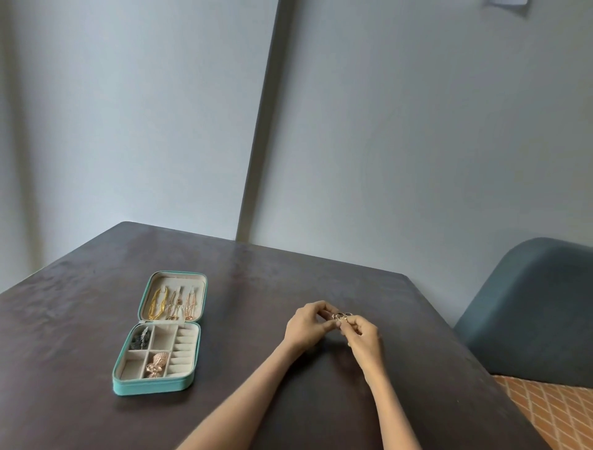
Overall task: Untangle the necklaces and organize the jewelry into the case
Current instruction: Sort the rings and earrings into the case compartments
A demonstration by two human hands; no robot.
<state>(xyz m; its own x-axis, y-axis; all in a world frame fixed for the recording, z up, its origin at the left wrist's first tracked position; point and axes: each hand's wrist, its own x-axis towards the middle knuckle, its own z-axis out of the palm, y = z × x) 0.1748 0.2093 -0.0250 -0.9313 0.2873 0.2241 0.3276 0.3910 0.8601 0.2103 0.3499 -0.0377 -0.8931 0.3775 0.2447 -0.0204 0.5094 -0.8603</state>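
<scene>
Wall, pale grey-blue, behind everything, split by a darker upright strip; at its top right corner a small pale fixture, cut off by the frame, no writing readable. Table, dark brown and matte, filling the lower half. Chair, blue-grey and padded, at the table's right edge, over orange floor with a diamond pattern. Case, teal with a cream lining, lying open flat on the table's left part, well apart from the hands; no brand or label legible on it. Lid, farther away, holding necklaces hung side by side: a yellow-gold chain at left, rose-gold chains to its right. Base nearer, split into square compartments at left and ring rolls at right; dark pieces in the far-left compartment, rose-gold pieces in a near compartment beside the rolls. Left hand and right hand raised just above the table right of centre, fingertips meeting, both with curled fingers pinching a small cluster of rings between them; how many rings, too small to tell. Bare forearms running in from the bottom edge.
</scene>
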